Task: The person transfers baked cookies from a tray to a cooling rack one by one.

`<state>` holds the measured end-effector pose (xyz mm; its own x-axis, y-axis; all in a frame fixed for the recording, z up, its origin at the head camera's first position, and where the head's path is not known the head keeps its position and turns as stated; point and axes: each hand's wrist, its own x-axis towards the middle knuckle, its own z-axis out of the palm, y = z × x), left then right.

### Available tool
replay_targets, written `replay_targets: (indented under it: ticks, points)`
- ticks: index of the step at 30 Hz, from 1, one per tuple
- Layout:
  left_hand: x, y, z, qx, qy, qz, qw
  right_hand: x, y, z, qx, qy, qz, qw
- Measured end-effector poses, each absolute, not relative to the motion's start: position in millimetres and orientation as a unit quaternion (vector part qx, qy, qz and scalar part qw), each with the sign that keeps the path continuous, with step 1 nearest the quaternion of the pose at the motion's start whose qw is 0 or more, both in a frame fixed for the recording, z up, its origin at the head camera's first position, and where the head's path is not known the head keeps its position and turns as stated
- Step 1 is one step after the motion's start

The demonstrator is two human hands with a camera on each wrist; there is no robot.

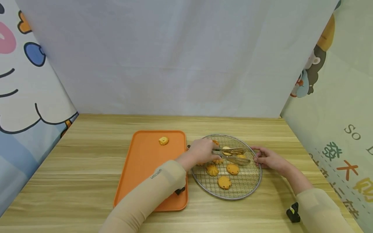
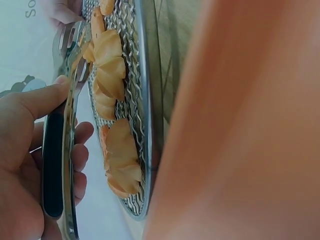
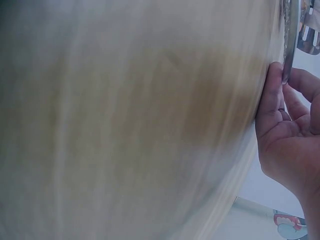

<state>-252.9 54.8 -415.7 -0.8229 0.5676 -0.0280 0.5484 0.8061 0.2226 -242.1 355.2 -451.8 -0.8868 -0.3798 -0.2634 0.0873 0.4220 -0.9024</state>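
Note:
My left hand grips a pair of metal tongs by their dark handle, thumb on one side and fingers on the other. The tongs reach to the right, low over a round wire rack. Several cookies lie on the rack, among them a flower-shaped cookie and two round cookies, one behind the other. Whether the tongs' tips hold a cookie cannot be told. At the rack's right edge, my right hand pinches the metal rim between thumb and fingers.
An orange tray lies left of the rack, under my left forearm. One cookie sits near its far end. Both stand on a wood-grain table, with a white cloth hanging behind and printed panels at the sides.

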Motion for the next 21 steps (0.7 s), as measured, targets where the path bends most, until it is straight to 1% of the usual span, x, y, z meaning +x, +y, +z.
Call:
replay_targets:
  ticks: [11, 21]
  points:
    - [-254.9, 53.3, -416.5, 0.292, 0.949, 0.103, 0.054, -242.1, 355.5, -453.1, -0.089, 0.812, -0.533, 0.222]
    - [-249.9, 43.1, -405.0, 0.294, 0.946, 0.12, 0.058, -241.7, 355.2, -453.3, -0.089, 0.812, -0.534, 0.22]
